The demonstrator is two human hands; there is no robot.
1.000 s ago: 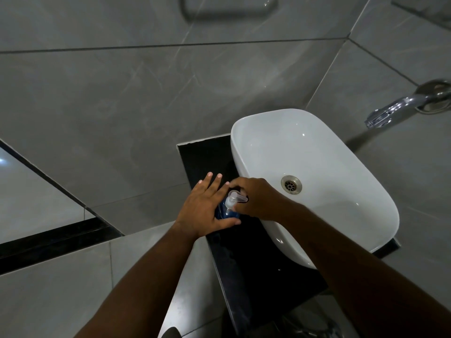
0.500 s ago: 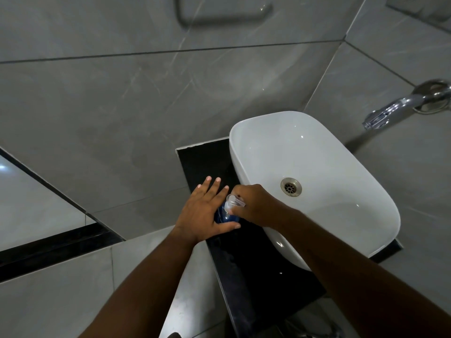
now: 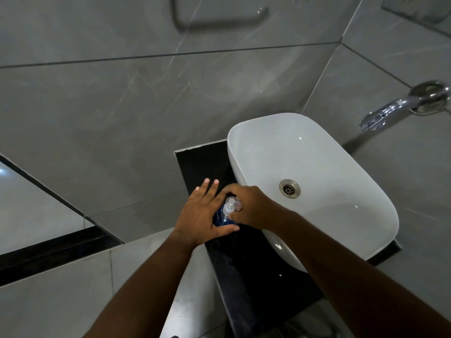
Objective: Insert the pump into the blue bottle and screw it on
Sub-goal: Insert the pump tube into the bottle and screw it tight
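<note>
The blue bottle [image 3: 222,217] stands upright on the black counter [image 3: 246,269], just left of the white basin. My left hand [image 3: 201,215] wraps its left side, thumb across the front, fingers stretched out behind it. The clear pump [image 3: 230,205] sits on top of the bottle's neck. My right hand [image 3: 253,207] grips the pump's collar from the right, with its fingers curled over it. Most of the bottle is hidden between the two hands.
A white oval basin [image 3: 317,152] with a metal drain [image 3: 289,188] fills the counter's right side. A chrome spout [image 3: 390,111] juts from the grey tiled wall at the right. A towel bar [image 3: 219,18] hangs on the wall above.
My right hand has turned a little on the pump, whose head now points more to the right. My left hand keeps its hold on the bottle.
</note>
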